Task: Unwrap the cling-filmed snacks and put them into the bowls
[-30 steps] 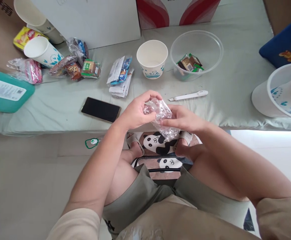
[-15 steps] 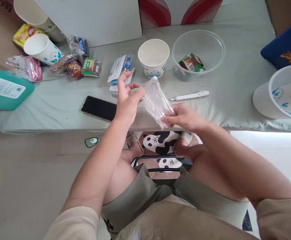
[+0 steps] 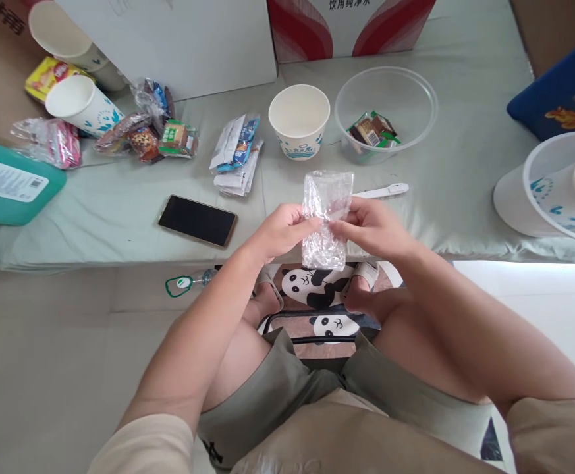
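My left hand [image 3: 288,230] and my right hand [image 3: 372,225] grip a crinkled clear plastic bag [image 3: 325,249] from its two sides, thumbs on the front. The bag is held upright just over the front edge of the covered surface. Behind my right hand lies a white utility knife [image 3: 388,190], its left end hidden by the fingers. A white paper cup [image 3: 300,135] stands beyond the bag. Beside it is a round clear plastic bowl [image 3: 420,135] with several small green-and-brown wrapped snacks [image 3: 373,129] inside. Left of my hands lies a black phone [image 3: 198,220].
Several white-and-blue packets [image 3: 238,155] lie left of the cup. Farther left are wrapped snacks [image 3: 178,138], a tipped paper cup [image 3: 84,105] and a teal container [image 3: 13,184]. A white box [image 3: 183,46] and a red-and-white box [image 3: 301,29] stand behind; a translucent tub [image 3: 519,204] sits right.
My left hand has come down and taken hold of the bag, which now stands straighter between both hands. The phone and packets are less covered by my left hand.
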### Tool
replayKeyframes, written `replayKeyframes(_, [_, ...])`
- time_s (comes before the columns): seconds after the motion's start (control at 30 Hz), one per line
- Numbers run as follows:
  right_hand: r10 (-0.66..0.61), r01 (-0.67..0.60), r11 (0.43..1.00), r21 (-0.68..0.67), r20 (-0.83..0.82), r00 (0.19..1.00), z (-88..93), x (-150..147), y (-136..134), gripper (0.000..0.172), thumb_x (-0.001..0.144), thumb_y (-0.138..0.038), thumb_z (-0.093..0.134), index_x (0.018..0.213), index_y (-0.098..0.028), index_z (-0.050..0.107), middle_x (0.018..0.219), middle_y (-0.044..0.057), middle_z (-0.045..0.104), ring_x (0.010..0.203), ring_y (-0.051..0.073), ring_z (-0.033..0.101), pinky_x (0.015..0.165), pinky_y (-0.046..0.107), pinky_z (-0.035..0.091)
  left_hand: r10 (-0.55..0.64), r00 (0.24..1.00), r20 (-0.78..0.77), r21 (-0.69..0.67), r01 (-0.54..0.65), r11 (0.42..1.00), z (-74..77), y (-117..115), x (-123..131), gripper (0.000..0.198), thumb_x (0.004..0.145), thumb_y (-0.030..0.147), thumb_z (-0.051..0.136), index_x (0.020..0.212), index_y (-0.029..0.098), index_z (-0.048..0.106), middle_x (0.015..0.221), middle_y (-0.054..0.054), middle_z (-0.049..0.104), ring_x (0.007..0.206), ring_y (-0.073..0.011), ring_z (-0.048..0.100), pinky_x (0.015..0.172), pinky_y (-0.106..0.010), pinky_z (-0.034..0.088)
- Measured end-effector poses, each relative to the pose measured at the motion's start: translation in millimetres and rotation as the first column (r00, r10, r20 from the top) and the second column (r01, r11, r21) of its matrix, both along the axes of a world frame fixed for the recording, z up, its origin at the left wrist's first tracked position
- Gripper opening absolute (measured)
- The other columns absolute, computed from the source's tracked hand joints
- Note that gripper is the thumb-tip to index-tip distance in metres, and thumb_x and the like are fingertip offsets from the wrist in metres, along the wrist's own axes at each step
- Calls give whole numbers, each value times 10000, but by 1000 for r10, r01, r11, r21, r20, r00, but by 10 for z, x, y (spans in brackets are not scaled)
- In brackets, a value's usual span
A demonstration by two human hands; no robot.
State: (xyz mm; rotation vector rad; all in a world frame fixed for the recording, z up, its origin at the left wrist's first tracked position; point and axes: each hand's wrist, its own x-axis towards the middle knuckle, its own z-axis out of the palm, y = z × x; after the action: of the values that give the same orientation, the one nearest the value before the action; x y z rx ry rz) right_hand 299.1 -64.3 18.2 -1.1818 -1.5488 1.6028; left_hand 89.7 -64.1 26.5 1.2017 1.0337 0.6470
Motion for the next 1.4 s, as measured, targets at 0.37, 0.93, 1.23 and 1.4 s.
replayKeyframes(0.37, [-76, 125, 970, 210, -227, 971, 16, -65, 8, 101, 852, -325, 701, 884, -230, 694, 722, -33, 624, 589, 84, 510, 563, 240, 445, 94, 976, 195, -54, -85, 995, -7, -3, -18, 365, 727, 264, 772, 1089, 237, 731, 663, 61, 626, 523, -71, 510, 493, -194, 396])
replayKeyframes(0.93, [-150, 132, 988, -81, -288, 946, -62, -157, 30, 574, 661, -335, 900, 1099, -270, 535, 897, -30, 649, 756, 135, 615, 698, 291, 516, 141, 990, 24, 313, -141, 939, -88, -1, -7, 400, 754, 190, 760, 1141, 242, 676, 1120, -34, 700, 664, -76, 572, 612, -227, 484])
replayKeyframes(1.23, [-302, 318, 941, 114, -135, 944, -16, -172, 87, 239, 726, -330, 778, 864, -210, 625, 770, -25, 631, 710, 136, 585, 676, 301, 483, 90, 985, 150, 179, -117, 977, -197, 238, 87, 630, 725, 233, 813, 1288, 235, 530, 893, 11, 709, 779, -131, 707, 743, -253, 577])
replayKeyframes(1.4, [-484, 452, 796, 404, -24, 874, 21, -182, 104, 72, 774, -264, 690, 776, -230, 627, 690, -30, 611, 642, 131, 563, 597, 277, 442, 225, 950, 218, 191, -268, 944, -154, 392, 16, 452, 726, 236, 777, 1133, 222, 579, 768, 48, 672, 656, -101, 665, 666, -237, 563])
